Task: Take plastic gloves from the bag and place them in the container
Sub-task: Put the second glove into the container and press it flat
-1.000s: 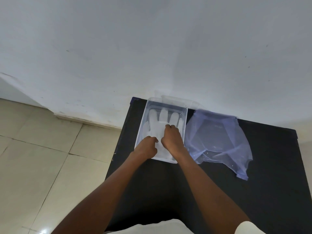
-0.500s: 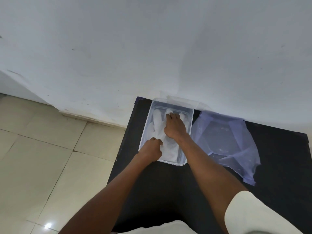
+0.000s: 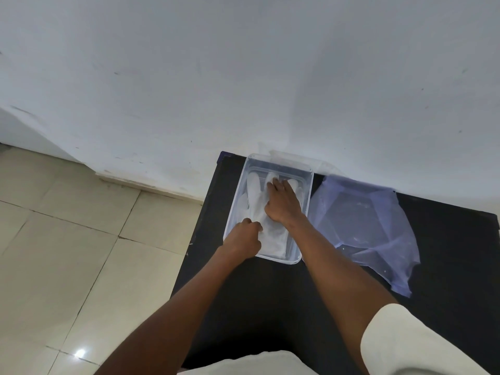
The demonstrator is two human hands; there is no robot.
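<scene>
Head view: person at a black bench (image 3: 270,299), both hands inside the clear container (image 3: 305,212) at its far left.
Change: right hand (image 3: 284,203) has slid from mid-glove up to the finger end within the last second; left hand (image 3: 244,238) stayed on the cuff end.
Meaning: looks like smoothing, not a fresh pick. Placement of this glove is probably almost done.
Gloves: white plastic gloves (image 3: 254,196) lie flat in the container, fingers pointing far, cuff near.
Right grip: palm down, fingers spread flat and pressing the glove fingers; holding nothing.
Left grip: curled narrow at the near left edge of the glove; seems to pinch the cuff, but contact is not clearly visible.
Bag: bluish translucent bag (image 3: 365,226) lies crumpled just right of the container, touching or nearly so. Cannot tell if more gloves remain inside.
Surface: bench is matte black, nothing else on it, far edge against the wall.
Room: plain white wall (image 3: 243,77) beyond, scuffed low down; beige tiled floor (image 3: 67,253) to the left.
</scene>
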